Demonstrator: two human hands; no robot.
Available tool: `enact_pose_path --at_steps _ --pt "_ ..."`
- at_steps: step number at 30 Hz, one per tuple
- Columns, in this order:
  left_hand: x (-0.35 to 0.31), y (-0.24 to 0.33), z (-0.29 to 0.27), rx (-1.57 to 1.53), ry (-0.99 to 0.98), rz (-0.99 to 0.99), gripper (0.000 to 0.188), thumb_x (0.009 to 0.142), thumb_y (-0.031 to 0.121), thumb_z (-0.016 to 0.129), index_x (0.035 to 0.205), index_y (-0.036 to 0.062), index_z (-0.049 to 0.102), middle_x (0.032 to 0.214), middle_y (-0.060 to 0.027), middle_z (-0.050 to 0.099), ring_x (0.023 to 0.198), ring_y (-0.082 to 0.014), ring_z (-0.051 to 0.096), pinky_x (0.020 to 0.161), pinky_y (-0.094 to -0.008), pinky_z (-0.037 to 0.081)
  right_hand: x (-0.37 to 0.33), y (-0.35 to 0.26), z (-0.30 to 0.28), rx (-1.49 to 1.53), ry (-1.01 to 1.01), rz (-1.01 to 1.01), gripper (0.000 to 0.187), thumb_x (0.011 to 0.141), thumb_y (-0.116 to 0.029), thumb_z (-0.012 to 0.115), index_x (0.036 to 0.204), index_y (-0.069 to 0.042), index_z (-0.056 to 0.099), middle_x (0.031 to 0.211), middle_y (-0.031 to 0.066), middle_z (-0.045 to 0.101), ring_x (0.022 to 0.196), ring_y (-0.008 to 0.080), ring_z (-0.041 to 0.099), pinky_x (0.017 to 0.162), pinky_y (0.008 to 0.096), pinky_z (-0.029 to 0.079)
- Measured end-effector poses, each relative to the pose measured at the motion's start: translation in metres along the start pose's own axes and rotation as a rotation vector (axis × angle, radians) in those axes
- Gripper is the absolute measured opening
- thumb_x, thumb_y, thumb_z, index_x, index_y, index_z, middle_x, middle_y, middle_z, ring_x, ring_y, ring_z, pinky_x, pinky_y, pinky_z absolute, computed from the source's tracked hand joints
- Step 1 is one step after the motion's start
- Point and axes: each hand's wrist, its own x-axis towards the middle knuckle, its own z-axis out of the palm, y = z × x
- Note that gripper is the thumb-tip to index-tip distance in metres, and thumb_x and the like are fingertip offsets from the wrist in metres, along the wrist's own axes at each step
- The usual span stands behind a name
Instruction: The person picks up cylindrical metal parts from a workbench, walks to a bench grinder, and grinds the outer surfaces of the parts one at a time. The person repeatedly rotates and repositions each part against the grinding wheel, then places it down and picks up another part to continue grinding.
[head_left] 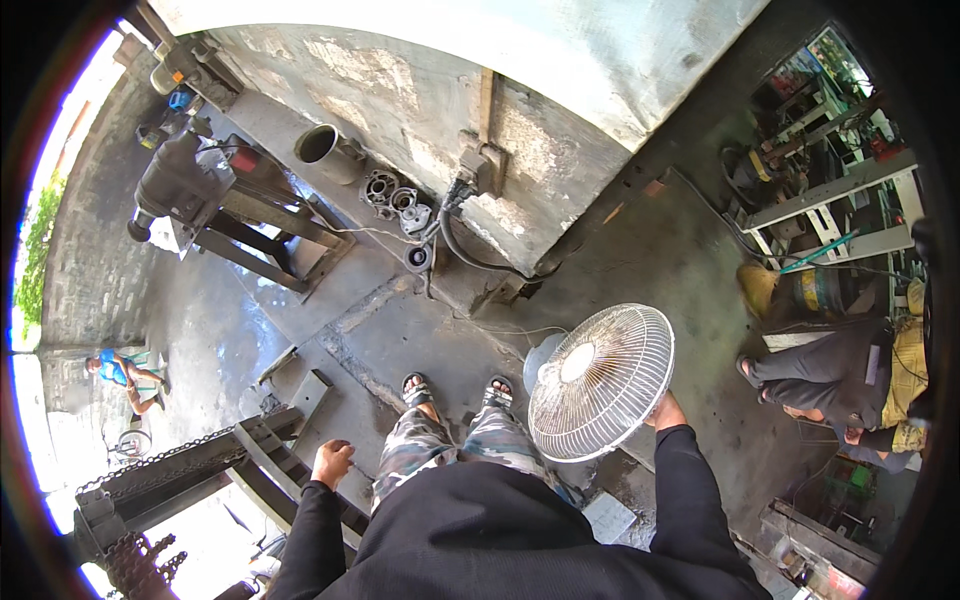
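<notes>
A: The round white wire-grille fan (601, 381) — where is it?
B: Lower centre-right of the frame. Going left to right: left hand (332, 463) loosely curled, holding nothing; right hand (667, 411) behind the grille's rim, apparently gripping it to carry it clear of the sandalled feet (458, 391).

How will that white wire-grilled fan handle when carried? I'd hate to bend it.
The fan is probably light: the right hand alone holds it by the rim. Its thin wire grille looks likely to dent under pressure, and its broad head seems awkward, apt to swing.

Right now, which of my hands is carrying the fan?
Your right hand, gripping the white wire-guard fan at its rim; your left hand hangs empty.
</notes>
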Motion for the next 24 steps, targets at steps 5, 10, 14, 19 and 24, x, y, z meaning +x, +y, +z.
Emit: enact_pose_path --at_steps 5,10,14,19,24 --pt "0.004 0.003 0.006 -0.042 -0.006 -0.041 0.037 0.091 0.02 0.067 0.12 -0.0031 0.071 0.099 -0.0134 0.075 0.076 -0.0231 0.072 0.063 -0.0348 0.055 -0.008 0.01 -0.003 0.065 0.012 0.012 0.039 0.096 -0.032 0.07 0.119 -0.001 0.071 0.112 0.012 0.077 0.092 0.0261 0.075 0.082 0.044 0.065" --pt "0.01 0.015 0.008 -0.036 -0.023 -0.029 0.039 0.091 0.02 0.066 0.122 -0.0035 0.07 0.098 -0.0137 0.075 0.076 -0.0237 0.072 0.063 -0.036 0.055 -0.008 0.014 -0.004 0.123 -0.011 0.006 0.039 0.096 -0.032 0.069 0.12 -0.002 0.071 0.113 0.0119 0.076 0.093 0.0263 0.075 0.082 0.0441 0.065" --pt "0.018 0.018 0.002 -0.023 -0.003 0.041 0.039 0.091 0.019 0.067 0.122 -0.0046 0.071 0.099 -0.0141 0.075 0.077 -0.0239 0.073 0.062 -0.0353 0.055 -0.006 0.013 -0.006 0.144 -0.021 -0.012 0.039 0.097 -0.033 0.068 0.12 -0.002 0.071 0.114 0.0118 0.076 0.094 0.0264 0.075 0.082 0.0441 0.065" --pt "0.019 0.015 -0.009 -0.028 0.005 0.094 0.038 0.091 0.019 0.067 0.121 -0.0044 0.071 0.096 -0.0136 0.075 0.076 -0.0237 0.073 0.06 -0.0346 0.055 -0.004 0.013 -0.011 0.025 0.021 -0.03 0.044 0.099 -0.039 0.064 0.123 -0.003 0.069 0.12 0.0135 0.074 0.105 0.0295 0.072 0.088 0.0511 0.062" --pt "0.011 0.001 -0.01 -0.042 0.005 0.036 0.033 0.091 0.018 0.067 0.116 -0.0039 0.073 0.094 -0.0117 0.075 0.073 -0.0207 0.071 0.058 -0.0354 0.054 0.004 0.016 -0.025 0.055 0.091 -0.049 0.044 0.1 -0.039 0.063 0.128 -0.004 0.066 0.124 0.0144 0.072 0.111 0.032 0.07 0.093 0.0515 0.06"
